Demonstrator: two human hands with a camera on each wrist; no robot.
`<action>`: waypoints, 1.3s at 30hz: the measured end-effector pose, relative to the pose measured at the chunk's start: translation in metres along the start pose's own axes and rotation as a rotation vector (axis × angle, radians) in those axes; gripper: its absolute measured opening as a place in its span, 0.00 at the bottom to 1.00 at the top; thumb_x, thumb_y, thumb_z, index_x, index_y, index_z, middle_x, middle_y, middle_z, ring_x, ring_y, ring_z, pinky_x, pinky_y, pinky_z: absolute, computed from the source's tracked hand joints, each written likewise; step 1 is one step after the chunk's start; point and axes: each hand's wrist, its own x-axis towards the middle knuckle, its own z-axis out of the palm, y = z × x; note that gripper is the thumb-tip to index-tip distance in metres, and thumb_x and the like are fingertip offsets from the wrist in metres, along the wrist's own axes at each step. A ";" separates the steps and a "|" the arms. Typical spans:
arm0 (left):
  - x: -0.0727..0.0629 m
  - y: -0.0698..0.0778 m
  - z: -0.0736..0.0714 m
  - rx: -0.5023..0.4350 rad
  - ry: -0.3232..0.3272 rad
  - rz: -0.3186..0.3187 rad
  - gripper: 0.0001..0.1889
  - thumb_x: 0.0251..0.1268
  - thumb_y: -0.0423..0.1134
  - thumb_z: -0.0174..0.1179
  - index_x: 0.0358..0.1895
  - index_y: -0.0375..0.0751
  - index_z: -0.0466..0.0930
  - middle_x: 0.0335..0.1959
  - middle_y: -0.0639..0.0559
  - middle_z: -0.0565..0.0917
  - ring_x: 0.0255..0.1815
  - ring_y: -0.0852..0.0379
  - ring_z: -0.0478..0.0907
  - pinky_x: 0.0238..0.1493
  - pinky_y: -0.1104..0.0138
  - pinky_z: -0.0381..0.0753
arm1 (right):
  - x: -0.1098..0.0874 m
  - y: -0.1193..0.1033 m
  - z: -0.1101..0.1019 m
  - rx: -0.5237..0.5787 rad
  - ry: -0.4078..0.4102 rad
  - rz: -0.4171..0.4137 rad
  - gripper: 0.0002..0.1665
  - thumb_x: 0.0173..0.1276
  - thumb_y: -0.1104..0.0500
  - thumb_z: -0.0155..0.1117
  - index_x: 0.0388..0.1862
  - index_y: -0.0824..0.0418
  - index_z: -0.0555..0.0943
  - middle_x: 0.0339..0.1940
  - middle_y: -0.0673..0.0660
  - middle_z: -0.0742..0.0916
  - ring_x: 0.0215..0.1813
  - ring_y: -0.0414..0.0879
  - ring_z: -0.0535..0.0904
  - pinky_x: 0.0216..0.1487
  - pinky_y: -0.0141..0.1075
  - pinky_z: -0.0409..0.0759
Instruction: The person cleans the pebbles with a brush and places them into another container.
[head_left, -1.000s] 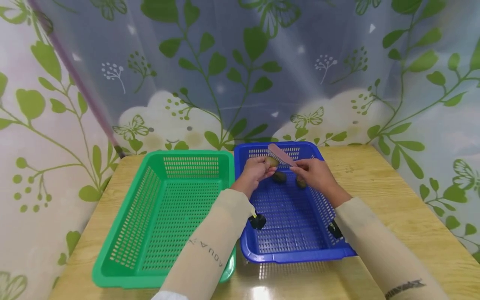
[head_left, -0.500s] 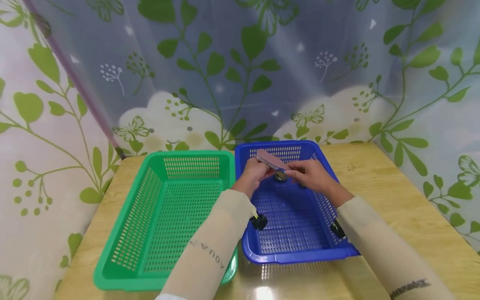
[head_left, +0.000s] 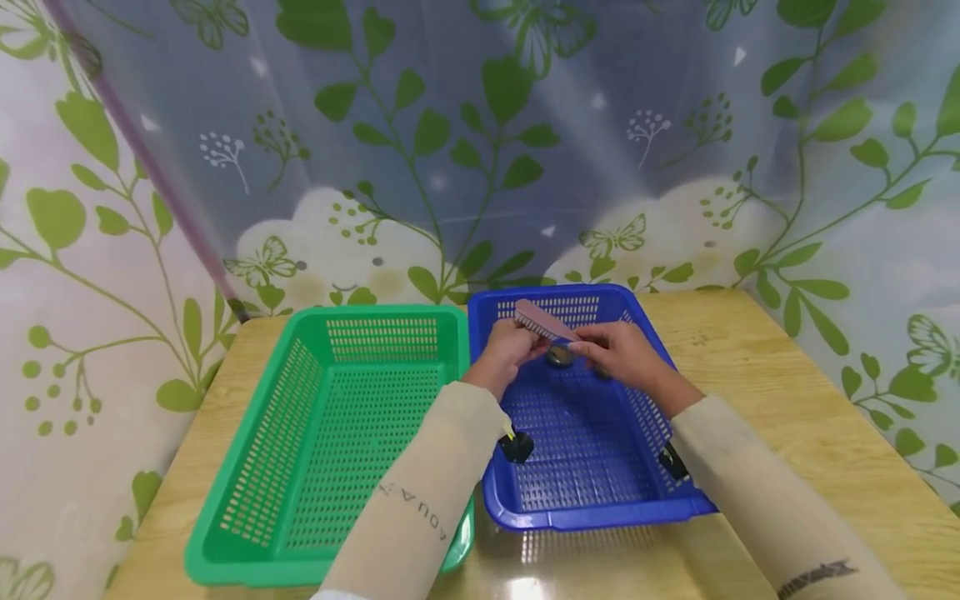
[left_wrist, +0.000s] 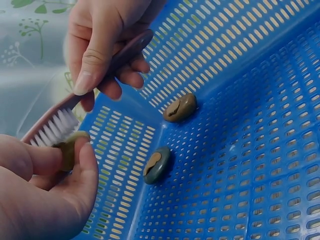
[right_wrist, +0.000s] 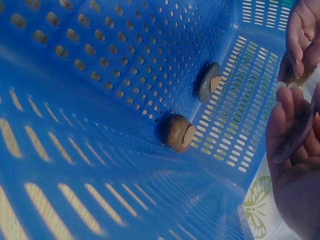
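From my end, the head view puts both hands right of centre, over the far part of the blue basket (head_left: 600,518). The left hand (head_left: 510,345) shows me mostly its back; the right hand (head_left: 624,352) holds the brush (head_left: 546,320), which slants up and left across the left hand's fingers. I can't make out the held stone from this angle. The green basket (head_left: 255,572) fills the left of the frame, beside the blue basket, both on the table (head_left: 757,358).

The left wrist view gives me the detail. At lower left, the left hand pinches the held stone (left_wrist: 68,157) in its curled fingers. At upper centre, the right hand grips the brush handle, thumb pressed on it, and the bristles point at the stone, touching it or just short; I can't tell which. Near the middle, the brown stone (left_wrist: 188,106) and the grey stone (left_wrist: 165,168) lie apart by a basket corner.

My worry is that pinch: a small, rounded stone could, I judge, pop out if the brush pushed sideways. The bristles also sit close to the left fingertips, so an overlong stroke could rake them.

The right wrist view cuts both hands off at the right edge, so I might spot a slip late there.
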 end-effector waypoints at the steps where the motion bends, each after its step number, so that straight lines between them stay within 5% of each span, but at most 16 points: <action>1: 0.000 0.000 0.000 -0.004 -0.004 -0.001 0.14 0.69 0.23 0.50 0.55 0.27 0.78 0.42 0.37 0.84 0.35 0.55 0.81 0.51 0.61 0.81 | 0.000 0.000 0.000 -0.012 0.007 0.007 0.19 0.73 0.54 0.59 0.55 0.64 0.82 0.36 0.58 0.89 0.34 0.55 0.84 0.32 0.39 0.80; 5: -0.001 0.001 -0.001 -0.007 -0.018 -0.012 0.15 0.72 0.26 0.50 0.58 0.30 0.78 0.40 0.39 0.84 0.32 0.59 0.80 0.54 0.59 0.80 | -0.001 0.000 -0.001 -0.050 0.044 0.046 0.19 0.73 0.54 0.59 0.55 0.66 0.82 0.37 0.61 0.89 0.34 0.54 0.85 0.31 0.40 0.81; 12: -0.001 0.004 -0.002 -0.021 -0.010 -0.030 0.18 0.73 0.26 0.49 0.63 0.31 0.74 0.45 0.36 0.83 0.29 0.61 0.80 0.40 0.70 0.83 | 0.001 0.001 -0.002 -0.083 0.087 0.124 0.18 0.74 0.54 0.58 0.50 0.67 0.83 0.32 0.62 0.88 0.34 0.56 0.85 0.29 0.38 0.77; 20: -0.002 0.005 -0.002 -0.033 -0.018 -0.039 0.19 0.73 0.26 0.49 0.65 0.31 0.71 0.50 0.33 0.82 0.30 0.60 0.79 0.39 0.71 0.83 | -0.001 0.002 -0.004 -0.117 0.137 0.227 0.19 0.74 0.54 0.58 0.47 0.70 0.83 0.34 0.65 0.88 0.33 0.54 0.84 0.29 0.36 0.76; 27: 0.000 0.006 -0.003 -0.017 -0.019 -0.040 0.19 0.74 0.28 0.48 0.66 0.32 0.71 0.51 0.34 0.82 0.34 0.59 0.80 0.44 0.69 0.83 | 0.000 0.000 -0.007 -0.101 0.103 0.211 0.19 0.74 0.54 0.58 0.50 0.69 0.82 0.36 0.65 0.88 0.35 0.55 0.85 0.30 0.38 0.77; 39: 0.000 0.001 -0.002 0.002 -0.004 0.000 0.16 0.72 0.25 0.49 0.58 0.29 0.77 0.46 0.35 0.84 0.33 0.57 0.80 0.47 0.65 0.83 | 0.001 0.001 0.000 -0.034 0.032 0.041 0.20 0.72 0.53 0.60 0.55 0.65 0.82 0.39 0.63 0.88 0.33 0.53 0.85 0.30 0.38 0.80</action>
